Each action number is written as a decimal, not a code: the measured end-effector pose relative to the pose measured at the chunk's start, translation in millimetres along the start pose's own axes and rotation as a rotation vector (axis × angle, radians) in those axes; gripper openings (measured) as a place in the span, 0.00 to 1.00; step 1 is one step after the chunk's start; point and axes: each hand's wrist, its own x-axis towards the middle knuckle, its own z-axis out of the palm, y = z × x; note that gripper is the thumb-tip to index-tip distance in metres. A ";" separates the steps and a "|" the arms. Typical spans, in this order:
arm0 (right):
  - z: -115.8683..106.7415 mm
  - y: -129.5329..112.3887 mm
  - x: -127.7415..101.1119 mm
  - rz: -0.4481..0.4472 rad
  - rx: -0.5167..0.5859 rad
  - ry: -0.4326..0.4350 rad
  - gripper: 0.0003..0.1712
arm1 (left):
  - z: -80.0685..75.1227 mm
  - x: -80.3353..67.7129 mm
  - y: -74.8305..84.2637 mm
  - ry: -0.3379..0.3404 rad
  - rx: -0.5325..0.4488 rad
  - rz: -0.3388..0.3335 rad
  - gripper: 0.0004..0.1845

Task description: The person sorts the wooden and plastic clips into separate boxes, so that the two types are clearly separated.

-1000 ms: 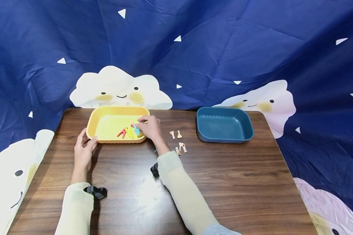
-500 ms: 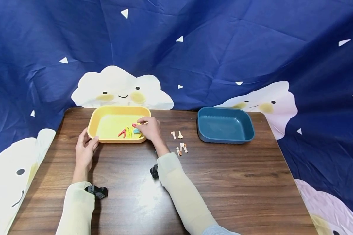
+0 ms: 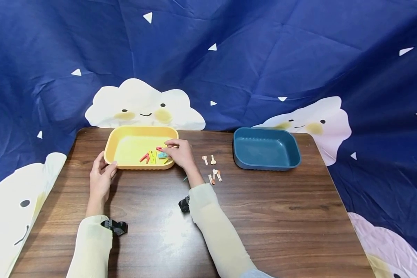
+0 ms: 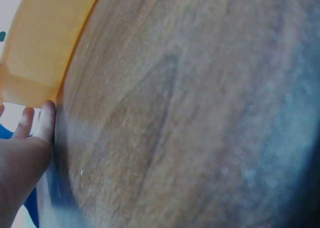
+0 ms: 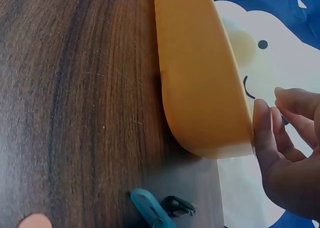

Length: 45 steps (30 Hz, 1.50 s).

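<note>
Fingers of the right hand (image 3: 180,152) curl loosely over the near right corner of the yellow tray (image 3: 125,131), above a small heap of coloured clothes pegs (image 3: 154,155) lying inside it; whether the fingertips actually pinch a peg cannot be told. In the right wrist view that hand (image 5: 285,153) sits just past the tray's rim (image 5: 200,77), with a teal peg (image 5: 147,208) on the wood beneath. The left hand (image 3: 100,175) rests with relaxed, straight fingers against the tray's near left corner. More small pegs (image 3: 212,168) lie scattered on the wooden table (image 3: 264,216), between the yellow tray and a blue tray (image 3: 295,154) well off to the right.
</note>
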 end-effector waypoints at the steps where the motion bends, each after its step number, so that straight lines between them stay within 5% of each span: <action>1: -1.8 0.5 -0.5 -0.002 0.010 0.001 0.12 | 0.1 0.2 -0.2 0.001 -0.002 -0.002 0.36; 11: -21.5 13.9 -13.0 0.063 0.132 -0.010 0.15 | 1.5 -1.6 1.2 -0.003 -0.008 -0.002 0.36; 33: -53.1 34.4 -34.1 0.217 0.018 -0.022 0.22 | 2.3 -1.5 2.9 0.003 -0.031 -0.015 0.36; 45: -61.1 53.7 -48.2 0.231 -0.176 -0.007 0.21 | 1.7 0.0 0.5 0.004 -0.019 -0.018 0.36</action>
